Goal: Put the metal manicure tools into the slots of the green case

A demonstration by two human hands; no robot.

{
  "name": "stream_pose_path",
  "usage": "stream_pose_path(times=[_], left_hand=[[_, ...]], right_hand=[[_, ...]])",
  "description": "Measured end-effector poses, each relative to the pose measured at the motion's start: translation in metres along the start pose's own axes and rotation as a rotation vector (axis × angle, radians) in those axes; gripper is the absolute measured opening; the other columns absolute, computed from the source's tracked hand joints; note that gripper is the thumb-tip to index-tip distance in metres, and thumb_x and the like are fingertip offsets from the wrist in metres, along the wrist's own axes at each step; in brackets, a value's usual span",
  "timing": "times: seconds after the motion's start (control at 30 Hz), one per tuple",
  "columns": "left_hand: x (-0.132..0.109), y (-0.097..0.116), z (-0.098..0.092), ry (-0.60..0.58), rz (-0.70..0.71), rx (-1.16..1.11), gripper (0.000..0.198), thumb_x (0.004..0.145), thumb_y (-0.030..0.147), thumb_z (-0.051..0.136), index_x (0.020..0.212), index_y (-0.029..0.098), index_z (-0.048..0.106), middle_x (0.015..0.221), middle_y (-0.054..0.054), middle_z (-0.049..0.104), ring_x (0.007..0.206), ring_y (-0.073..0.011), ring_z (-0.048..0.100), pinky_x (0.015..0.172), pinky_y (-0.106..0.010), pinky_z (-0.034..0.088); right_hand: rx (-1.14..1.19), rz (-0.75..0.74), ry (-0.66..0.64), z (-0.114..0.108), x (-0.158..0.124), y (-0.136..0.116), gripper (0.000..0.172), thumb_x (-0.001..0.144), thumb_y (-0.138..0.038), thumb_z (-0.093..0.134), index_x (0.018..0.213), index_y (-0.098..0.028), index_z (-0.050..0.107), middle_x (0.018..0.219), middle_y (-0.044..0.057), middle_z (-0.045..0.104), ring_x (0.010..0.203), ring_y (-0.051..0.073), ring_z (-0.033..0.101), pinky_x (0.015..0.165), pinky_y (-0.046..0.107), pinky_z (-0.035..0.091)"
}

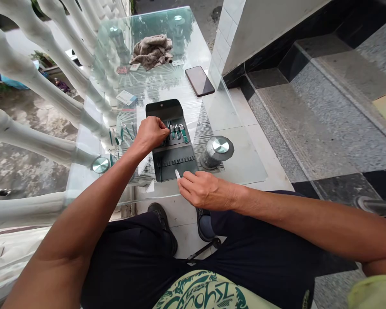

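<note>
A black tool case (175, 161) lies unfolded on the glass table (241, 159). Several small green-handled tools (179, 131) sit in its upper row of loops. My left hand (151, 133) is closed in a pinch over the left end of that row, on a tool I cannot name. My right hand (201, 189) rests at the case's near edge, its fingers pinched on a small white piece (177, 174). More green-handled tools (124, 132) lie loose on the glass to the left of the case.
A dark phone (200, 80) and a crumpled brown cloth (152, 50) lie farther back on the glass. A round metal table fitting (217, 152) stands right of the case. White balusters (35, 81) run along the left; a tiled wall corner (227, 38) stands at the right.
</note>
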State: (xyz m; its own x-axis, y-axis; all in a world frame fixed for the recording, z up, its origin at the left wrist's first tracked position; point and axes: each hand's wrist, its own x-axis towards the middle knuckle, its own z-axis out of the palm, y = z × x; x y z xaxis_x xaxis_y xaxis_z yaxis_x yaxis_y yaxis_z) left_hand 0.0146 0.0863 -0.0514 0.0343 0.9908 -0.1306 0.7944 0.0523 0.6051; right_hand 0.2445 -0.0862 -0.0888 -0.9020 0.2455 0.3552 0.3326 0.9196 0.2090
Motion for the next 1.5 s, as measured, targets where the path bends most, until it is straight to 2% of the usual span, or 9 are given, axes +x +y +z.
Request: stream_pose_path(times=[0.23,0.43,0.57,0.7,0.77,0.87,1.13,1.33,1.5], left_hand=[[-0.011,-0.011,-0.004,-0.028,0.034,-0.124,0.015,0.085,0.012,0.089,0.083,0.024,0.079,0.082,-0.005,0.079,0.089,-0.0275,0.073,0.086,-0.038,0.056],[-0.002,-0.021,-0.009,-0.081,0.009,-0.177,0.017,0.089,0.016,0.088,0.103,0.023,0.085,0.086,-0.004,0.079,0.085,-0.0265,0.077,0.083,-0.037,0.057],[0.004,-0.024,-0.009,-0.097,0.141,-0.057,0.043,0.091,0.016,0.081,0.131,0.022,0.092,0.090,-0.004,0.081,0.095,-0.0290,0.078,0.095,-0.038,0.061],[0.004,-0.032,-0.007,-0.096,0.206,0.004,0.054,0.093,0.017,0.073,0.144,0.020,0.092,0.099,-0.007,0.084,0.106,-0.0312,0.078,0.103,-0.038,0.062],[0.004,-0.036,-0.006,-0.099,0.221,-0.010,0.056,0.096,0.018,0.072,0.148,0.019,0.090,0.102,-0.008,0.084,0.107,-0.0304,0.077,0.103,-0.037,0.062],[0.004,-0.041,-0.004,-0.105,0.234,-0.038,0.057,0.098,0.018,0.072,0.152,0.017,0.088,0.105,-0.007,0.083,0.103,-0.0280,0.076,0.101,-0.035,0.061],[0.002,-0.042,-0.001,-0.090,0.265,0.007,0.057,0.100,0.019,0.071,0.154,0.016,0.086,0.121,-0.011,0.084,0.110,-0.0303,0.076,0.113,-0.041,0.061],[0.002,-0.043,0.000,-0.082,0.257,0.002,0.058,0.098,0.018,0.073,0.154,0.017,0.087,0.126,-0.012,0.084,0.112,-0.0309,0.076,0.116,-0.043,0.060],[0.004,-0.044,0.002,-0.086,0.263,-0.012,0.055,0.099,0.018,0.073,0.152,0.018,0.088,0.121,-0.011,0.083,0.115,-0.0322,0.076,0.117,-0.043,0.061]], right_hand=[[-0.006,0.019,-0.026,0.002,-0.006,0.003,0.030,0.123,-0.001,0.057,0.115,-0.010,0.085,0.099,0.012,0.075,0.094,0.026,0.061,0.070,0.038,0.042],[0.222,0.416,-0.055,0.001,-0.004,0.036,0.032,0.132,-0.024,0.057,0.117,-0.014,0.083,0.110,0.014,0.077,0.102,0.027,0.065,0.075,0.036,0.044],[0.278,0.563,-0.129,0.008,0.011,0.074,0.031,0.129,-0.022,0.055,0.127,-0.016,0.085,0.122,0.017,0.077,0.113,0.031,0.067,0.077,0.038,0.047],[0.246,0.480,-0.131,0.035,0.026,0.099,0.048,0.117,-0.003,0.050,0.151,-0.016,0.082,0.156,0.025,0.074,0.139,0.039,0.064,0.103,0.053,0.064],[0.218,0.434,-0.122,0.051,0.030,0.105,0.058,0.111,0.001,0.051,0.160,-0.015,0.078,0.172,0.027,0.068,0.152,0.042,0.059,0.121,0.063,0.062],[0.192,0.427,-0.133,0.066,0.032,0.109,0.065,0.109,0.000,0.054,0.169,-0.014,0.073,0.184,0.029,0.060,0.167,0.045,0.051,0.131,0.069,0.057],[0.243,0.367,-0.122,0.063,0.028,0.119,0.065,0.109,-0.003,0.061,0.171,-0.018,0.075,0.190,0.024,0.058,0.179,0.046,0.042,0.142,0.076,0.050],[0.332,0.374,-0.158,0.053,0.021,0.110,0.062,0.109,-0.006,0.067,0.168,-0.022,0.081,0.198,0.021,0.052,0.184,0.050,0.040,0.144,0.084,0.046],[0.346,0.329,-0.159,0.044,0.009,0.104,0.066,0.104,-0.002,0.067,0.164,-0.023,0.085,0.194,0.019,0.059,0.184,0.048,0.042,0.144,0.083,0.046]])
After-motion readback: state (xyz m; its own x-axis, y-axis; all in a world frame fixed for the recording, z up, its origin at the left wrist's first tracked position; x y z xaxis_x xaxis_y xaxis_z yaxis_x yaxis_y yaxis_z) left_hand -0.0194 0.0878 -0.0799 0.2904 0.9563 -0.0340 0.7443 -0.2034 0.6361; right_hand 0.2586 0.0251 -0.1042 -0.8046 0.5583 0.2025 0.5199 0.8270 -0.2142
